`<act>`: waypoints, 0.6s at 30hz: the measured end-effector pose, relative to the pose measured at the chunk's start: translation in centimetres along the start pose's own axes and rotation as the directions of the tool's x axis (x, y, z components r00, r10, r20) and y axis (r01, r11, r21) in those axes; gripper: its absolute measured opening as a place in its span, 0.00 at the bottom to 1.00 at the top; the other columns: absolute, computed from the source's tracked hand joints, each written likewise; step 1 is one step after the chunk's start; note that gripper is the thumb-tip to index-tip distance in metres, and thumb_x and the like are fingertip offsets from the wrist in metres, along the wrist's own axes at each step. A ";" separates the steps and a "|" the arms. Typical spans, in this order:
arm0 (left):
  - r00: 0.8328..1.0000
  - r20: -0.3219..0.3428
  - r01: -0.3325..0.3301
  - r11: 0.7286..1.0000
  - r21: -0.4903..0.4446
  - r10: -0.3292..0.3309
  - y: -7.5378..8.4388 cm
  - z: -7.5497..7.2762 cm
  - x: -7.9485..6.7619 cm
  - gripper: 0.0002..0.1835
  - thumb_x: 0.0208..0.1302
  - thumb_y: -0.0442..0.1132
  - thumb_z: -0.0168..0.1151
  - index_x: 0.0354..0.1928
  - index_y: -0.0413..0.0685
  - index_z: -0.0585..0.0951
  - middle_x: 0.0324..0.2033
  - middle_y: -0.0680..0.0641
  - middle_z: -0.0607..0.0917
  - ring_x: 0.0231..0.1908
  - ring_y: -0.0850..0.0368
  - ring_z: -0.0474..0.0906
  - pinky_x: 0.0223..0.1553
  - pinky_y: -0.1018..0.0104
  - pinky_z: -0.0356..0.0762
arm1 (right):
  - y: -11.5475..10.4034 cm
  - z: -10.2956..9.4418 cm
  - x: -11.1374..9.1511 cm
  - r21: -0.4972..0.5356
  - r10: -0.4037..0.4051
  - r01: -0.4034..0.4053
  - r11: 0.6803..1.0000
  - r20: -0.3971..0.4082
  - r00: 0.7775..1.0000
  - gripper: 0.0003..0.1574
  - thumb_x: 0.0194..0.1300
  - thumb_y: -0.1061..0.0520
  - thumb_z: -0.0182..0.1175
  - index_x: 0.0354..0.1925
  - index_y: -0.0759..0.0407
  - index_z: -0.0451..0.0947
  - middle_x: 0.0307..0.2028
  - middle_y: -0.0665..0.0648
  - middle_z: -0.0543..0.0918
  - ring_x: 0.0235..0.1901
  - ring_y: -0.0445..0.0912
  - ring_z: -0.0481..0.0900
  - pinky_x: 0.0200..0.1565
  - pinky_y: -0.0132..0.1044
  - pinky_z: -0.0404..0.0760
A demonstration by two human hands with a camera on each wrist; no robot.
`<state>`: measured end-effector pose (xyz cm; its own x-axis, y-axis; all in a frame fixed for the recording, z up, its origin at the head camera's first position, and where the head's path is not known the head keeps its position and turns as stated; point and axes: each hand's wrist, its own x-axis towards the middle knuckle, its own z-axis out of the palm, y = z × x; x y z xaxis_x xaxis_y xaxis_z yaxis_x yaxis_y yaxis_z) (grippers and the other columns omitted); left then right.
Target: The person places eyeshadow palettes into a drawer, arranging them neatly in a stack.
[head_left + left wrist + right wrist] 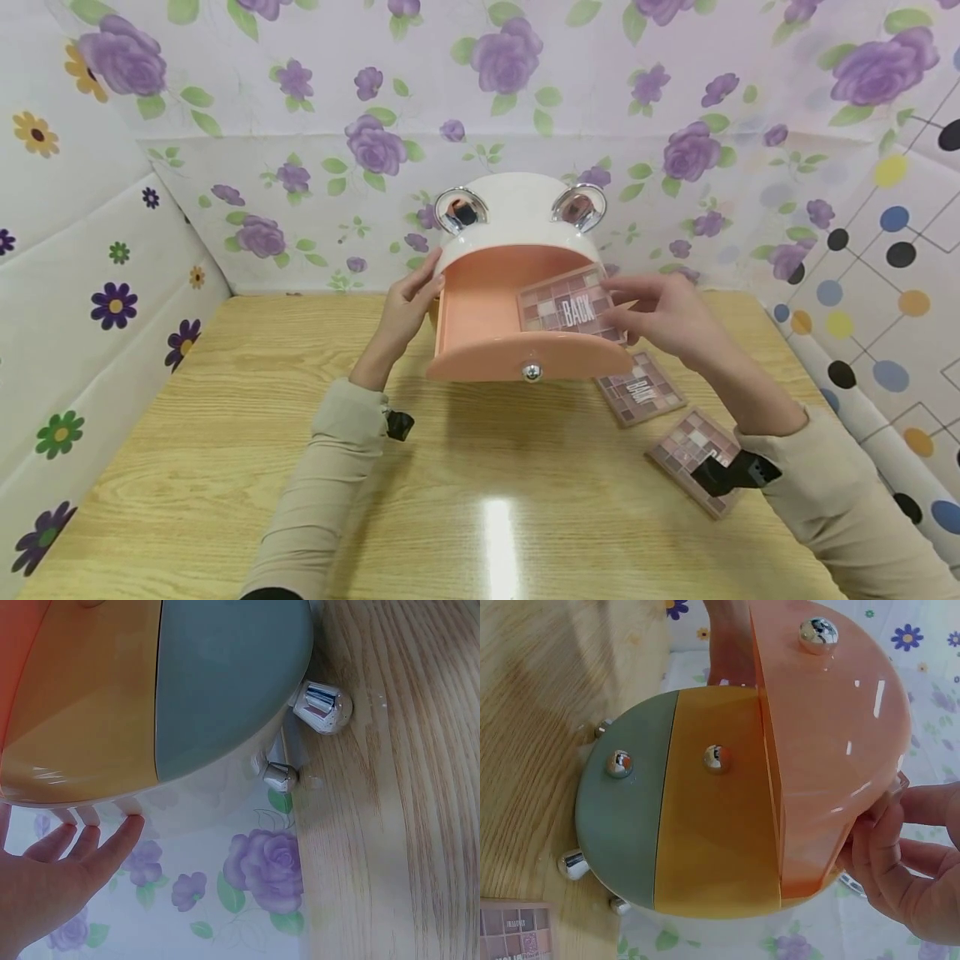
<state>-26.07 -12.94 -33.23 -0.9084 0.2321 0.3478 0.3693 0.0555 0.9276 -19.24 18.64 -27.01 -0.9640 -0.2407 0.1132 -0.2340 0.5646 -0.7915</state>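
A small rounded storage chest [517,204] with a white top stands on the table, its salmon-pink upper drawer [487,360] pulled out. My right hand [663,312] pinches the right edge of an eyeshadow palette [551,310], which lies tilted partly inside the drawer's right half. Against the chest's left side rests my left hand [403,312]; its fingertips touch the white shell in the left wrist view. Beneath the pink drawer, a yellow drawer [720,825] and a grey-green drawer [622,817] are closed.
Two more eyeshadow palettes lie on the wooden table right of the chest: a nearer palette [686,450], partly behind the wrist strap, and a palette [637,393] beside the drawer. Short silver feet [324,709] hold up the chest. Flowered cloth [300,225] hangs behind.
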 end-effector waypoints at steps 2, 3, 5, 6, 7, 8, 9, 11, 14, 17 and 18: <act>1.000 0.000 -0.002 1.000 -0.003 0.002 0.0 0.0 0.0 0.26 0.67 0.35 0.46 0.66 0.40 0.59 0.66 0.44 0.58 0.64 0.54 0.56 0.52 0.62 0.69 | -0.1 0.1 -0.1 -0.007 -0.008 0.008 1.000 -0.008 1.000 0.27 0.55 0.61 0.63 0.55 0.67 0.73 0.41 0.66 0.81 0.25 0.45 0.81 0.28 0.36 0.80; 1.000 0.001 -0.004 1.000 -0.004 0.004 -0.1 0.0 0.0 0.26 0.67 0.35 0.46 0.66 0.40 0.59 0.67 0.44 0.58 0.64 0.54 0.56 0.51 0.64 0.69 | -0.2 0.2 -0.1 -0.015 -0.010 0.010 1.000 -0.015 1.000 0.27 0.55 0.61 0.64 0.54 0.66 0.73 0.41 0.66 0.81 0.24 0.45 0.81 0.27 0.36 0.80; 1.000 0.003 -0.006 1.000 -0.004 0.006 -0.1 0.0 0.0 0.26 0.67 0.34 0.46 0.66 0.39 0.59 0.67 0.44 0.58 0.64 0.54 0.56 0.50 0.68 0.69 | -0.3 0.3 -0.1 -0.042 -0.013 0.012 0.999 -0.025 1.000 0.27 0.54 0.59 0.65 0.53 0.65 0.75 0.40 0.64 0.82 0.23 0.45 0.81 0.26 0.36 0.79; 1.000 0.003 -0.006 1.000 -0.005 0.006 -0.1 0.0 0.0 0.26 0.67 0.34 0.46 0.66 0.39 0.59 0.67 0.44 0.58 0.64 0.54 0.56 0.50 0.67 0.70 | -0.3 0.4 -0.2 -0.051 -0.014 0.012 0.999 -0.028 1.000 0.27 0.54 0.58 0.66 0.53 0.64 0.75 0.40 0.64 0.82 0.23 0.45 0.81 0.25 0.36 0.79; 1.000 0.004 -0.007 1.000 -0.006 0.008 -0.1 0.0 0.0 0.26 0.67 0.34 0.46 0.66 0.39 0.59 0.67 0.43 0.58 0.64 0.54 0.56 0.51 0.66 0.70 | -0.3 0.4 -0.2 -0.058 -0.015 0.014 0.998 -0.031 0.999 0.27 0.53 0.57 0.66 0.52 0.64 0.75 0.39 0.63 0.82 0.23 0.45 0.82 0.25 0.36 0.79; 1.000 0.004 -0.009 1.000 -0.007 0.009 -0.1 0.0 0.0 0.26 0.67 0.34 0.46 0.66 0.39 0.59 0.67 0.43 0.58 0.64 0.54 0.56 0.52 0.63 0.69 | -0.3 0.5 -0.2 -0.061 -0.017 0.015 0.998 -0.032 0.999 0.28 0.53 0.56 0.66 0.52 0.64 0.75 0.39 0.63 0.82 0.23 0.45 0.82 0.25 0.36 0.79; 1.000 0.005 -0.010 1.000 -0.008 0.010 -0.2 0.0 0.0 0.26 0.67 0.34 0.46 0.66 0.39 0.59 0.67 0.43 0.58 0.64 0.54 0.56 0.53 0.60 0.69 | -0.2 0.5 -0.2 -0.066 -0.019 0.017 0.998 -0.034 0.999 0.28 0.53 0.56 0.67 0.52 0.64 0.75 0.38 0.63 0.82 0.23 0.45 0.82 0.25 0.36 0.79; 1.000 0.003 -0.011 1.000 -0.007 0.011 -0.2 0.0 0.0 0.26 0.67 0.34 0.46 0.66 0.39 0.59 0.66 0.43 0.58 0.64 0.54 0.56 0.54 0.56 0.68 | -0.2 0.5 -0.2 -0.068 -0.024 0.021 0.997 -0.037 0.999 0.28 0.53 0.55 0.67 0.52 0.63 0.76 0.36 0.62 0.82 0.23 0.45 0.82 0.25 0.37 0.80; 1.000 0.004 -0.013 1.000 -0.006 0.013 -0.2 0.0 0.0 0.26 0.67 0.34 0.46 0.66 0.38 0.59 0.66 0.43 0.58 0.64 0.54 0.56 0.53 0.59 0.69 | -0.1 0.5 -0.2 -0.065 -0.026 0.024 0.998 -0.029 0.999 0.26 0.54 0.57 0.66 0.51 0.64 0.75 0.34 0.63 0.82 0.22 0.46 0.81 0.24 0.38 0.80; 1.000 -0.001 -0.013 1.000 -0.007 0.013 -0.2 0.0 0.0 0.26 0.67 0.33 0.46 0.66 0.38 0.59 0.66 0.43 0.58 0.64 0.54 0.56 0.51 0.67 0.69 | 0.1 0.4 -0.3 -0.052 -0.028 0.027 0.998 -0.005 1.000 0.24 0.56 0.60 0.64 0.51 0.66 0.75 0.33 0.63 0.82 0.22 0.46 0.81 0.25 0.37 0.80; 1.000 -0.004 -0.013 1.000 -0.007 0.013 -0.2 0.0 0.0 0.26 0.67 0.33 0.46 0.66 0.38 0.59 0.66 0.43 0.58 0.64 0.54 0.56 0.50 0.69 0.69 | 0.2 0.4 -0.3 -0.041 -0.031 0.031 0.999 0.005 1.000 0.24 0.56 0.61 0.63 0.52 0.67 0.74 0.33 0.64 0.82 0.22 0.47 0.81 0.25 0.37 0.80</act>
<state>-26.14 -12.91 -33.36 -0.9043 0.2294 0.3599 0.3794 0.0460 0.9241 -18.97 18.51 -27.40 -0.9557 -0.2616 0.1350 -0.2688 0.5885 -0.7625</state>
